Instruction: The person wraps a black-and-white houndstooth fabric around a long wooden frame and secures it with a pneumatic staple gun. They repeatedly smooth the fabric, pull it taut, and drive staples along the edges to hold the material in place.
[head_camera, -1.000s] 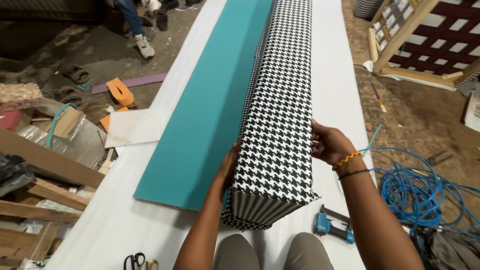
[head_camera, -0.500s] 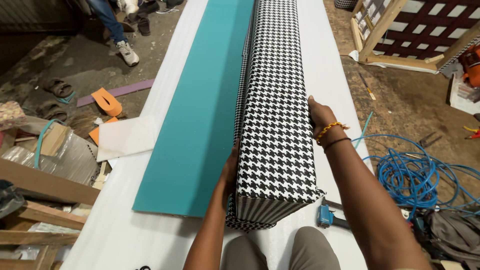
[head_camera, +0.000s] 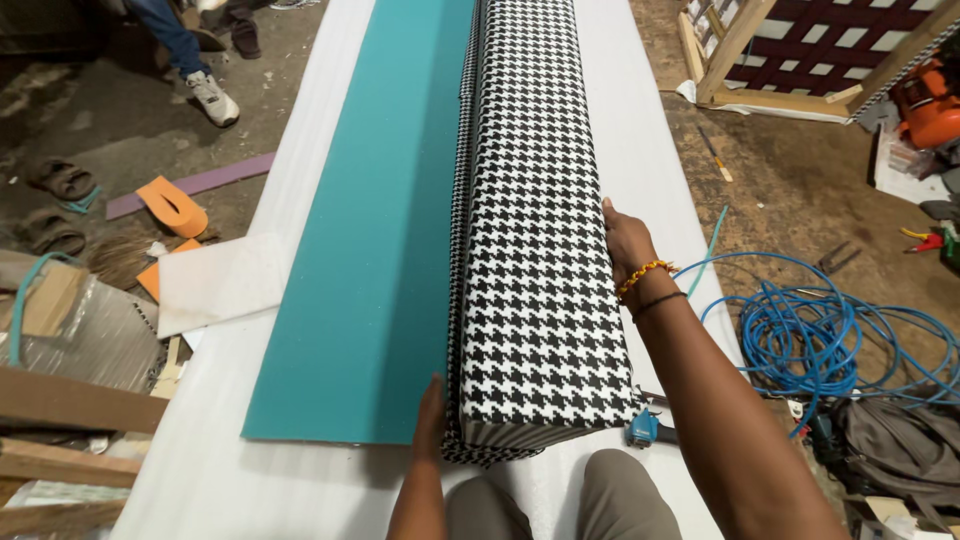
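A long padded beam covered in black-and-white houndstooth fabric (head_camera: 530, 250) lies lengthwise on a white sheet (head_camera: 290, 480). Beside it on the left lies a long teal panel (head_camera: 370, 250). My left hand (head_camera: 431, 415) presses flat against the beam's near left side, between beam and teal panel. My right hand (head_camera: 626, 245), with a beaded bracelet on the wrist, rests flat against the beam's right side, further up. Both hands touch the fabric with fingers extended; neither grips it.
A blue tool (head_camera: 645, 428) lies at the beam's near right corner. Coiled blue hose (head_camera: 820, 330) and a dark bag (head_camera: 895, 445) sit on the floor at right. A wooden frame (head_camera: 800, 55) stands far right. Wood scraps, orange pieces (head_camera: 172, 205) and another person's legs (head_camera: 190, 60) are at left.
My right hand has slid further up the beam's right side. My left hand stays at the near left side. The view has shifted slightly.
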